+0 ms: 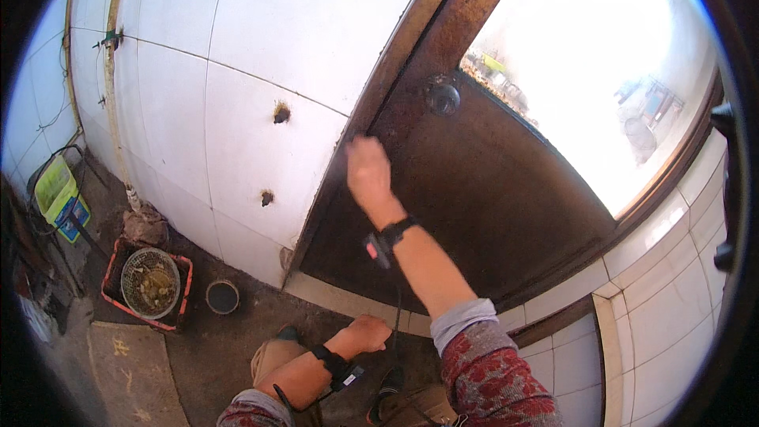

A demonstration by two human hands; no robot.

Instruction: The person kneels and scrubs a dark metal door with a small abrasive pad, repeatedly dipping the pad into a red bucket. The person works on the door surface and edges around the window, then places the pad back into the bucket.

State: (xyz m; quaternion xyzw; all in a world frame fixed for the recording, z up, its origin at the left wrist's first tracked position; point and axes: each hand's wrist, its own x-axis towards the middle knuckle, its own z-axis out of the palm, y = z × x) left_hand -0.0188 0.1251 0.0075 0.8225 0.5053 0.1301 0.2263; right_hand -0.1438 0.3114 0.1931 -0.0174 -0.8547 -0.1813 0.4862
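In the middle of the view my right hand point(369, 172), slightly blurred, is raised against the edge of a brown door point(462, 201), beside the door frame point(356, 124). Its fingers are curled, and whether they grip the edge cannot be told. A round door knob point(443, 98) sits on the door above and to the right of that hand. Lower down, my left hand point(364, 334) hangs in front of me with its fingers curled; nothing shows in it. A thin dark cord point(398, 308) hangs just to its right. Both wrists wear black straps with small devices.
White tiled wall point(267, 154) with two holes stands left of the door. On the floor lie a red-rimmed crate point(112, 293) holding a mesh basket point(149, 270) of scraps, a round dark container point(223, 297), cardboard point(133, 367) and a yellow-green bucket point(56, 190). Bright light fills the door's upper opening.
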